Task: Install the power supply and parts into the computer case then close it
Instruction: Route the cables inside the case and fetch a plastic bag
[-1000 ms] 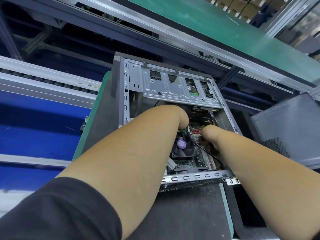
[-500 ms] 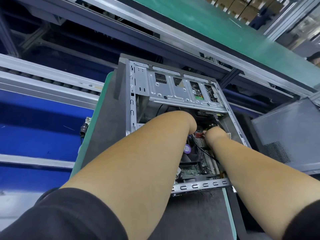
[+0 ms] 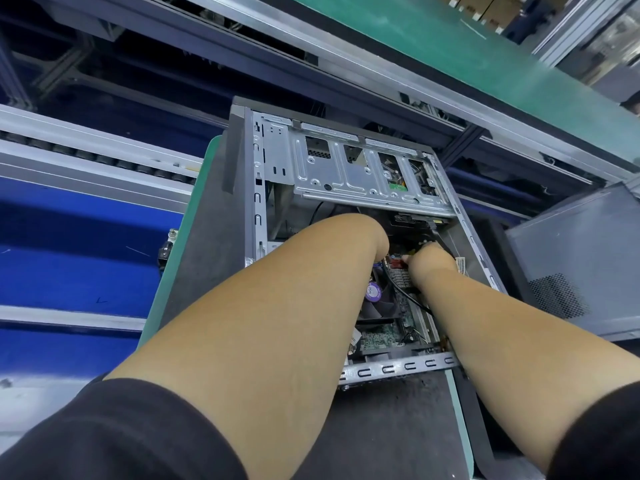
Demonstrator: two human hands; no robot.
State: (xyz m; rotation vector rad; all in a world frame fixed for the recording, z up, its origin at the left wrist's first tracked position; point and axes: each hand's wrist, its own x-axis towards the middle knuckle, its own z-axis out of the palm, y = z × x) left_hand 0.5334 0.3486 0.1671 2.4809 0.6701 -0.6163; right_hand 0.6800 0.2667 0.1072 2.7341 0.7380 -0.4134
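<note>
An open grey computer case (image 3: 257,202) lies on a dark mat (image 3: 207,244), its silver drive cage (image 3: 346,178) at the far end. Inside I see the green motherboard (image 3: 381,337) and a black fan with a purple sticker (image 3: 374,292). Both my forearms reach into the case. My left hand (image 3: 377,239) bends down past the wrist, and its fingers are hidden. My right hand (image 3: 431,263) is deep under the cage, its thumb against a red connector (image 3: 396,262); its fingers are hidden. A black cable (image 3: 403,292) runs out from beneath it.
A dark grey case panel with a vent grille (image 3: 571,271) stands at the right of the mat. A roller rail (image 3: 86,147) and blue surface lie at the left. A green conveyor belt (image 3: 450,46) runs behind the case.
Both hands have pushed farther into the case toward the drive cage. My right hand went from the board's middle to the red connector.
</note>
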